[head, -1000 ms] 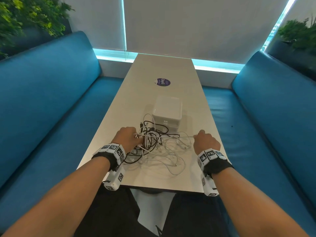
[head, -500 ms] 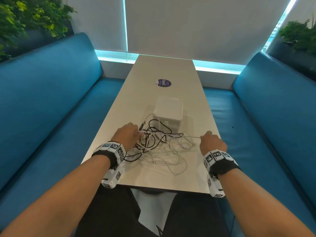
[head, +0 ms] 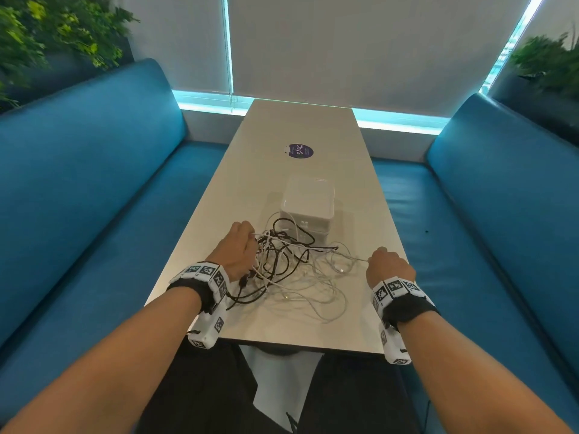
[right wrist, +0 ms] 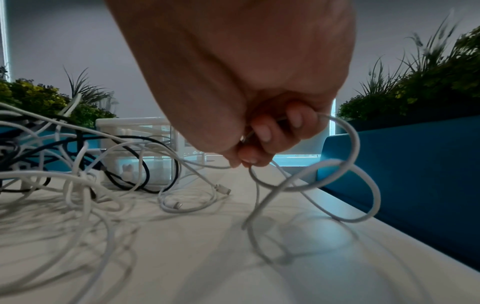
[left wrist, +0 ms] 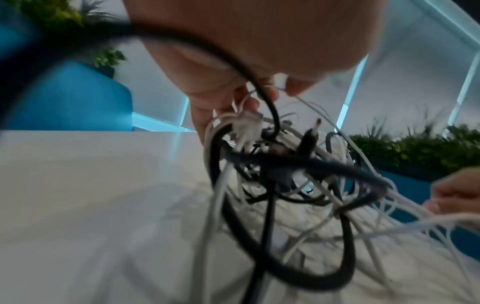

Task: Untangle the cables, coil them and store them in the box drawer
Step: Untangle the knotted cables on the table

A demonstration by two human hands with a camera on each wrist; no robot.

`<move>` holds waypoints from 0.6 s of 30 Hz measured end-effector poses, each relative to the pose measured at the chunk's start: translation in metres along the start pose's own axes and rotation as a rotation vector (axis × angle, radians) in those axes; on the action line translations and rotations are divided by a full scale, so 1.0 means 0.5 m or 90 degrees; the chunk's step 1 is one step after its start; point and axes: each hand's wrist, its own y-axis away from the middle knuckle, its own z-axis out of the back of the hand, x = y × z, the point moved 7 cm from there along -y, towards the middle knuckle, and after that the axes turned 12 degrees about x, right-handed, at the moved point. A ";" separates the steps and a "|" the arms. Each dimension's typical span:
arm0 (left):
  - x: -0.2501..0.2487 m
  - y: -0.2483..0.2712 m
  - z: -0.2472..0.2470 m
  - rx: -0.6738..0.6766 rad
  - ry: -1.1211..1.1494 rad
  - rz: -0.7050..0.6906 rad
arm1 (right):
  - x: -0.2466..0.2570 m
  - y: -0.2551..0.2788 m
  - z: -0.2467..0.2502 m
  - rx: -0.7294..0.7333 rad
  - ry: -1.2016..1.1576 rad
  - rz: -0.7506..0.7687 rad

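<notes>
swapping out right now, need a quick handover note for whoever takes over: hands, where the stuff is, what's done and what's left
Left hand: grips the tangled bundle of black and white cables at its left side, lifted a little off the table.
Right hand: fingers pinch one white cable, drawn out to the right from the tangle; a loop of it hangs below the hand.
Box: stands just behind the tangle, mid-table, drawers shut as far as the views show.
Done: one white cable partly pulled out.
Left: free that cable, separate the rest, coil each one, open a drawer and store them.
</notes>
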 end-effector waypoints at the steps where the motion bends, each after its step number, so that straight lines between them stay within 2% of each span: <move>1: 0.007 -0.006 0.009 -0.030 -0.004 0.000 | 0.000 0.000 -0.001 0.000 0.001 0.003; 4: 0.017 -0.018 0.026 -0.070 -0.021 -0.011 | 0.008 -0.002 -0.001 -0.019 -0.023 0.030; 9: 0.001 -0.021 0.019 -0.049 -0.055 -0.025 | 0.042 -0.006 -0.005 -0.008 -0.119 0.110; 14: -0.043 -0.005 0.036 -0.172 -0.160 -0.032 | 0.073 -0.003 -0.017 0.020 -0.110 0.195; 16: -0.076 -0.002 0.038 -0.193 -0.183 -0.052 | 0.077 -0.006 -0.026 0.048 -0.095 0.196; 18: -0.124 -0.001 0.029 -0.195 -0.190 -0.109 | 0.079 -0.006 -0.029 0.052 -0.092 0.192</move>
